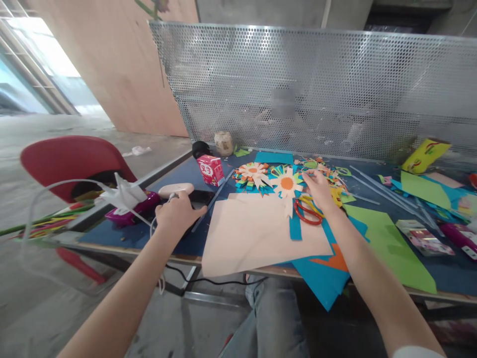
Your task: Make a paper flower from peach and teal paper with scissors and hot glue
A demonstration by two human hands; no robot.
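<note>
My left hand [175,214] lies over a black phone [201,198], beside a pale rounded case [176,189]. Its thumb is spread away from the fingers, whose tips are partly hidden. My right hand [318,188] is closed, with its fingertips at the petal edge of a cream paper flower [286,184] with an orange centre. Just below that hand are red-handled scissors [308,216] and yellow-handled scissors [307,200]. A second layered paper flower [253,170] sits to the left. Cream paper sheets [257,233] spread in front of me, with a blue paper strip [295,228] on top.
A pink box [210,170], a jar [223,143] and a purple tissue pack [130,209] stand at left. Green sheets [387,243], blue sheets [324,281] and a yellow box [425,155] lie right. A perforated metal panel [316,89] closes the back.
</note>
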